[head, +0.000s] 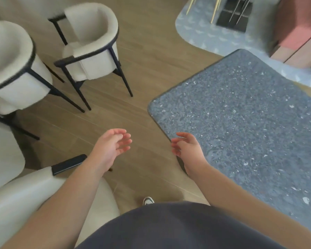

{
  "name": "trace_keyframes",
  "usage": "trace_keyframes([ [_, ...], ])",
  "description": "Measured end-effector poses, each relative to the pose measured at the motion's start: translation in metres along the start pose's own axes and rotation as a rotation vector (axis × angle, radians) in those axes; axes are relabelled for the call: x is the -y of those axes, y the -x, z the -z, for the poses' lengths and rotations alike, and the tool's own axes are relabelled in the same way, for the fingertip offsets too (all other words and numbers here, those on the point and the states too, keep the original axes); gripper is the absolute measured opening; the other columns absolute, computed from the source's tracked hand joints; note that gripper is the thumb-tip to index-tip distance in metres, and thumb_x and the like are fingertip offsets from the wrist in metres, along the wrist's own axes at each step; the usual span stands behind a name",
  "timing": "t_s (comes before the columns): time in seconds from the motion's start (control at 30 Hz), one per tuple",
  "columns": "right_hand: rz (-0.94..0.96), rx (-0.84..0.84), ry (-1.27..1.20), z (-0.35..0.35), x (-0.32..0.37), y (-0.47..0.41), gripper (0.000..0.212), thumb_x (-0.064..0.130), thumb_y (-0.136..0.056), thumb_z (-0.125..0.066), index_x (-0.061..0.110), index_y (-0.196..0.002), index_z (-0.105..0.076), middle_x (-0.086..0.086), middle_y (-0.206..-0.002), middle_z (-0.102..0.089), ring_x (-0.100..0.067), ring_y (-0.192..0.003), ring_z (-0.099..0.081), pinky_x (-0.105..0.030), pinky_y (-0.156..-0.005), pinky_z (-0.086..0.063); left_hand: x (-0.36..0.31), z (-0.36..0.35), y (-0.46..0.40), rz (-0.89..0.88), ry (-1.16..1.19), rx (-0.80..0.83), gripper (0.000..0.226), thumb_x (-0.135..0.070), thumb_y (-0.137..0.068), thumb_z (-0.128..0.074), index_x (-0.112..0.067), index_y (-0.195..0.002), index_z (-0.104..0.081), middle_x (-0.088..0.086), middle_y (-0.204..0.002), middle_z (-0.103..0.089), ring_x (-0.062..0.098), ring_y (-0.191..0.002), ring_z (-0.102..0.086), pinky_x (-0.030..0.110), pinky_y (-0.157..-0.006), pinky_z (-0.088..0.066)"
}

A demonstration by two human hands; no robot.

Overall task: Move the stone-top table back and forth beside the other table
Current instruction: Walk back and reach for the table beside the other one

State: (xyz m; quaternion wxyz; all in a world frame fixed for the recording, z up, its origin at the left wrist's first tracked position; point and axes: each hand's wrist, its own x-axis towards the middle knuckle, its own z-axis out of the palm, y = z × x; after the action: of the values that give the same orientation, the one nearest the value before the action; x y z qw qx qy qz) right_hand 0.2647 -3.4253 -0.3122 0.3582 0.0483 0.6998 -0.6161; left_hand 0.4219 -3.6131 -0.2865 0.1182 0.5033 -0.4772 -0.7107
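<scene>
Both hands, left hand and right hand, hover with loose, empty grip beside the speckled grey stone-top desk standing to the right, so taking hold of its near edge seems next.

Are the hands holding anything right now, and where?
Nothing. Left hand hangs open over the floor; right hand is open by the stone-top table edge, not gripping.

The table has a dark grey stone top flecked with white, rectangular with rounded corners and a thin dark edge. It stands level on the wood floor, its far corner over a pale blue rug (its legs are hidden under the top). Its right side runs out of view.
</scene>
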Motion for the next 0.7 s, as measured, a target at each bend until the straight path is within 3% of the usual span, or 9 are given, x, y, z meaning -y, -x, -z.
trace_keyframes([
  [0.17,0.114,0.136,0.009,-0.061,0.055,-0.009,0.039,-0.007,-0.092,-0.038,0.019,-0.108,-0.062,0.004,-0.084,-0.072,-0.017,-0.084,-0.068,-0.029,-0.075,-0.054,-0.047,0.045,-0.004,-0.107,0.06,-0.167,0.022,-0.003,-0.103,-0.049,-0.012,-0.114,-0.065,0.008,-0.104,-0.075,0.018,-0.091,-0.076,0.033,-0.078,-0.06],
  [0.27,0.199,0.215,0.015,-0.094,0.087,-0.016,0.04,-0.009,-0.092,-0.036,0.016,-0.111,-0.061,0.002,-0.086,-0.071,-0.016,-0.086,-0.068,-0.029,-0.078,-0.056,-0.073,0.064,-0.008,-0.18,0.084,-0.243,0.022,-0.003,-0.101,-0.051,-0.015,-0.112,-0.066,0.003,-0.097,-0.077,0.017,-0.089,-0.076,0.032,-0.077,-0.061],
  [0.5,0.348,0.368,0.005,-0.154,0.16,-0.061,0.042,-0.011,-0.094,-0.037,0.017,-0.113,-0.062,0.007,-0.085,-0.071,-0.011,-0.086,-0.069,-0.027,-0.08,-0.058,-0.148,0.074,-0.047,-0.379,0.0,-0.275,0.025,-0.003,-0.104,-0.048,-0.018,-0.115,-0.064,-0.001,-0.095,-0.076,0.017,-0.091,-0.076,0.024,-0.074,-0.061],
  [0.7,0.374,0.439,-0.078,-0.203,0.223,-0.14,0.04,-0.01,-0.092,-0.038,0.014,-0.113,-0.063,0.004,-0.085,-0.069,-0.012,-0.083,-0.068,-0.025,-0.077,-0.057,-0.236,0.069,-0.12,-0.497,0.053,-0.237,0.026,0.003,-0.103,-0.044,-0.008,-0.115,-0.064,0.006,-0.096,-0.075,0.024,-0.092,-0.073,0.033,-0.08,-0.061],
])
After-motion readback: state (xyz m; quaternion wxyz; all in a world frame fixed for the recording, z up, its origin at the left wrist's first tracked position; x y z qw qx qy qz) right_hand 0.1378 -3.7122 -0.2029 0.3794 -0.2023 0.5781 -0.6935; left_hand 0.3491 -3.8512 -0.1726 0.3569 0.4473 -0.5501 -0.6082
